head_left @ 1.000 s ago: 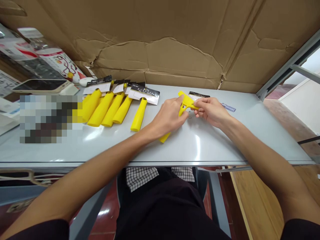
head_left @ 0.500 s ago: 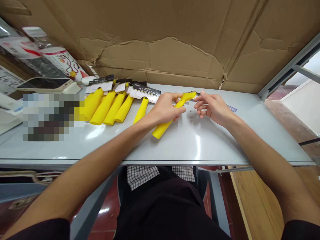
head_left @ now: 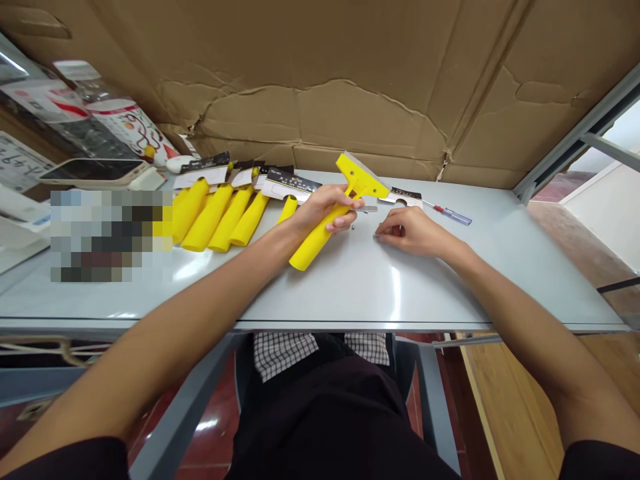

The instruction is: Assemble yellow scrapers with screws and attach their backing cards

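My left hand (head_left: 330,208) is closed round the handle of a yellow scraper (head_left: 316,244), its wide head tilted up to the right with a thin metal edge along the top. My right hand (head_left: 413,232) rests low over the table, thumb and forefinger pinched together at the surface; what lies between them is too small to make out. A tiny metal piece, like a screw (head_left: 353,227), lies between the two hands. Behind them is a flat metal strip (head_left: 369,209), partly hidden by my left hand. A screwdriver (head_left: 456,216) with a clear handle lies beyond my right hand.
Several yellow scrapers (head_left: 223,217) with black-and-white cards lie in a row at left. A further card (head_left: 406,195) lies behind my right hand. A phone (head_left: 95,170) and bottles (head_left: 120,120) stand far left. Cardboard (head_left: 320,107) walls the back; a metal post (head_left: 565,140) rises at right.
My left hand has turned the scraper so its head shows broad side up. My right hand has come away from the scraper's head and lowered to the table, its fingers closing to a pinch.
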Available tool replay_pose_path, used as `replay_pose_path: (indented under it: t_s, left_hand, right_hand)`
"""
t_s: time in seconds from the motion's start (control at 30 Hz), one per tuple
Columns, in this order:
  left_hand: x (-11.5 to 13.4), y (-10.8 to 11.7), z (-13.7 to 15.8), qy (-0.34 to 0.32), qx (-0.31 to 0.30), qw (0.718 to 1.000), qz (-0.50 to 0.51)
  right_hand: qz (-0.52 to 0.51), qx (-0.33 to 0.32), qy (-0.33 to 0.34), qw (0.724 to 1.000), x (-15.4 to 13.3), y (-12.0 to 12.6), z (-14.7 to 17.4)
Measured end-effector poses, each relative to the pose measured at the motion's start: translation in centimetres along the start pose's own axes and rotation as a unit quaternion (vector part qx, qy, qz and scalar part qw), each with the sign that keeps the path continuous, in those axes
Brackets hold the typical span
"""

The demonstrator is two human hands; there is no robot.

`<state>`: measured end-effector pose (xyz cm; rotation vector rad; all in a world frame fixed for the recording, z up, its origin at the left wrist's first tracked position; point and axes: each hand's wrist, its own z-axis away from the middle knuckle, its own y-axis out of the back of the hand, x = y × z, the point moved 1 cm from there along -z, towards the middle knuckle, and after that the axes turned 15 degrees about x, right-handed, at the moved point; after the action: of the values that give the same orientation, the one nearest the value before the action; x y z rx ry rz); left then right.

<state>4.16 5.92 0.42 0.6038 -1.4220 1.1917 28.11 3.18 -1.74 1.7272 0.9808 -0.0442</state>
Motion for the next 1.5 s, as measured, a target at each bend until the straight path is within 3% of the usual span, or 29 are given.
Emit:
replay_pose_path:
  t_s: [0.33,0.47,0.67,0.87,1.1,1.5]
  left_hand:
    - [-0.6,-0.8,0.8,0.002,-0.023,0.999,0.035]
    - [-0.8,-0.6,0.5,0.002,-0.029,0.999,0.037]
    - [-1.0,-0.7,0.5,-0.026,-0.024,0.999,0.019]
    - [-1.0,-0.9,0.7,-0.036,-0.008,0.999,0.017]
    - [-0.9,-1.0,0.7,-0.040,-0.005,0.999,0.014]
    - [-1.5,-1.2,0.9,-0.053,-0.007,0.998,-0.030]
  right_hand:
    - [0.062,-0.020,0.011,0.998,-0.1,0.3,-0.1]
    - [0.082,0.055,-0.011,0.995,0.0,1.8,-0.1]
    - [0.012,0.170,-0.019,0.985,-0.4,3.4,-0.2]
    - [-0.026,0.210,-0.002,0.977,-0.8,3.4,-0.1]
    - [-0.056,0.281,-0.045,0.957,-1.5,3.7,-0.1]
    - [-0.010,0.236,-0.019,0.972,-2.6,2.3,0.0]
